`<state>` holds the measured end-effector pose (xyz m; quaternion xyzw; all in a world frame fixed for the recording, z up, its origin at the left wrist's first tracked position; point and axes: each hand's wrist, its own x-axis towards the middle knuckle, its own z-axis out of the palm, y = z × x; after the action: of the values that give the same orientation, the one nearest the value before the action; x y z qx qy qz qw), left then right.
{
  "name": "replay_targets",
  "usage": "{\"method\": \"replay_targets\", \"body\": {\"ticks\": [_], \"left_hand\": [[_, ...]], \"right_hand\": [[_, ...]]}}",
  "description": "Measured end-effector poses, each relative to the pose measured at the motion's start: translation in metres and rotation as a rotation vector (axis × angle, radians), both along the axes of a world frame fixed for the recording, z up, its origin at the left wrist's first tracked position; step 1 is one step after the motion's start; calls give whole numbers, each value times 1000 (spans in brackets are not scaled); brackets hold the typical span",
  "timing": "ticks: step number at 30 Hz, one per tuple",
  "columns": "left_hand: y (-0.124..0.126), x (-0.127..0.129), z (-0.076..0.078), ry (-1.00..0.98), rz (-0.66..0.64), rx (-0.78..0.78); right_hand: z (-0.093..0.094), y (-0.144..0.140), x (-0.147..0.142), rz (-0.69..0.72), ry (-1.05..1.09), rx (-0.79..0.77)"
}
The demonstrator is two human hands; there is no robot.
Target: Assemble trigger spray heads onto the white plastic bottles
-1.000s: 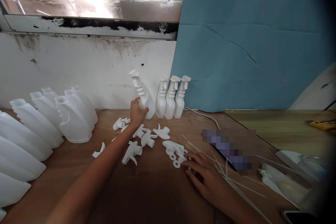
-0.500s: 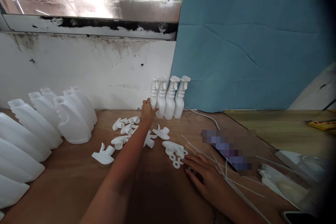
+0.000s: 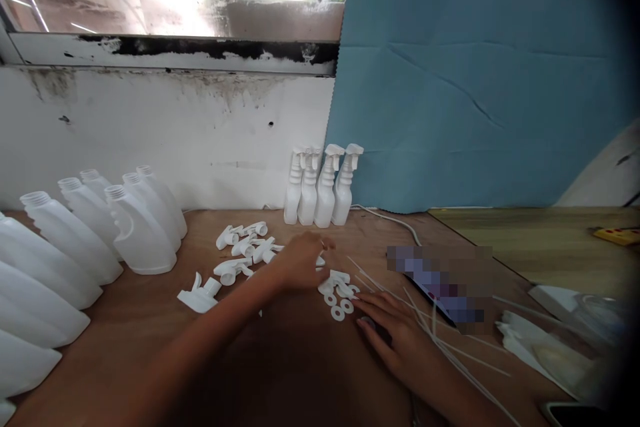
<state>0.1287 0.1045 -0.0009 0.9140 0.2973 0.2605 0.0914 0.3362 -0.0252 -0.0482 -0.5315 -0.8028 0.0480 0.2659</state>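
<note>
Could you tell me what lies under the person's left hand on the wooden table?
The left hand covers part of the pile of white trigger sprayer heads. Whether it grips one cannot be seen; white washers lie just beside it.

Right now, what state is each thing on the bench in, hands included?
Left hand: over the loose trigger heads, holding nothing visible.
Right hand: flat on the table, empty.
Capped spray bottles: four, upright, against the wall.
Uncapped bottles: upright, necks open.
Washers: loose, flat.
Dip tubes: scattered beside the right hand.
</note>
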Motion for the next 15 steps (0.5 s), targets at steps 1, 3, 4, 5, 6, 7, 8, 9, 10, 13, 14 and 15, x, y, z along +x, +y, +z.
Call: {"method": "replay_targets", "body": {"ticks": [1,3,4,5,6,7,8,9,10,13,14,15], "left_hand": [[-14,-2,-1,67,-60,15],[-33,-6,-7,161,-109,49],[-37,-7,-10,188,-110,64],[-39,-7,-14,205,-104,77],[-38,-7,-17,213,-95,86],[-37,-7,-20,216,-87,94],[-35,-7,-21,213,-78,98],[-33,-7,-22,206,-65,100],[-33,-8,-21,193,-50,101],[-43,-16,-14,108,26,90],[-50,-20,-10,66,54,79],[-59,-25,-7,24,81,67]], "right_hand": [[0,0,0,-1,1,0],[-1,0,-1,-6,-1,-5],[-1,0,-1,-11,-2,-8],[-2,0,-1,-14,-3,-7],[-2,0,-1,-13,-3,-8],[-3,0,-1,-7,-2,-6],[-4,1,0,3,2,0],[-5,1,1,18,9,9],[-6,2,2,34,24,25],[-6,3,7,55,118,83],[-6,3,8,49,155,102],[-5,3,8,43,189,120]]}}
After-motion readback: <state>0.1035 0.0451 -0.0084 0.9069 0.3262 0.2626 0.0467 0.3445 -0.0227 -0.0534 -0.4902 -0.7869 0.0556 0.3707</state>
